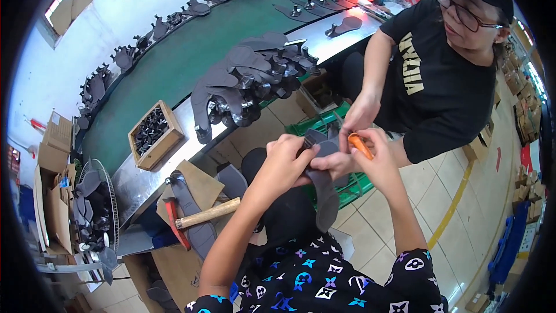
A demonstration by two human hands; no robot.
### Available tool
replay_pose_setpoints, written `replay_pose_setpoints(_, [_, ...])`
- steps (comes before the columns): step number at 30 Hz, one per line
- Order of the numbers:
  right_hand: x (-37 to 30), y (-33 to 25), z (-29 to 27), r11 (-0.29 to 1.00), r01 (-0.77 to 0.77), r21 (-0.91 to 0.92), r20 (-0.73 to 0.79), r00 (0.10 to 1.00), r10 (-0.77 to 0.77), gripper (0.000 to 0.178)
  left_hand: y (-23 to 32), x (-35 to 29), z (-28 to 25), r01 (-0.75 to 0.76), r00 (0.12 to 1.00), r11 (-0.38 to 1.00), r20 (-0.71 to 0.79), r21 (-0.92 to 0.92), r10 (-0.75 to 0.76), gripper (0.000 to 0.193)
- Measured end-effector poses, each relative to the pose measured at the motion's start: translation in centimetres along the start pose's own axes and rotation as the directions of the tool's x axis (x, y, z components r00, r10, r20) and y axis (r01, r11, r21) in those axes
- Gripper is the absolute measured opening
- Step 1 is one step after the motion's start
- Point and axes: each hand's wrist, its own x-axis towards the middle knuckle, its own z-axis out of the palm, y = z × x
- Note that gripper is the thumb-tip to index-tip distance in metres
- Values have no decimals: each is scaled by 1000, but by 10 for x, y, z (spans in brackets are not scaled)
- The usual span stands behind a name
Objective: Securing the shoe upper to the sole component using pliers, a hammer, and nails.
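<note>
My left hand (288,162) is closed round the upper part of a dark grey shoe sole (326,200), whose wide end hangs below my fingers. The fingers of my right hand (377,153) are closed on an orange-handled tool (361,146); its working end is hidden among the hands. A co-worker's hand (337,163) reaches in between mine and touches the sole. The same person's other hand (362,111) is just above the orange handle.
A hammer (208,213) with a wooden handle lies over soles on the bench at my left. Beyond it stand a wooden box (155,135) of small black parts and a heap of grey soles (243,75) beside the green conveyor belt (191,52). Under our hands is a green crate (353,191).
</note>
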Motion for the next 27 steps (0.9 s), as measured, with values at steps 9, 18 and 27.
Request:
replay_pose_setpoints(9, [9,-29,11,944,149,-293,-285,929,-235,23,6,-9,1,134,986,991,105,-2,-133,37])
replay_pose_setpoints(18, [-123,3,37,925,377,-48,238,904,-356,22,42,-209,-40,502,865,823,137,-264,-483,22])
replay_pose_setpoints(27, [-150,94,130,878,178,445,670,584,-458,43,-88,-498,14,536,844,844,26,-15,-536,46])
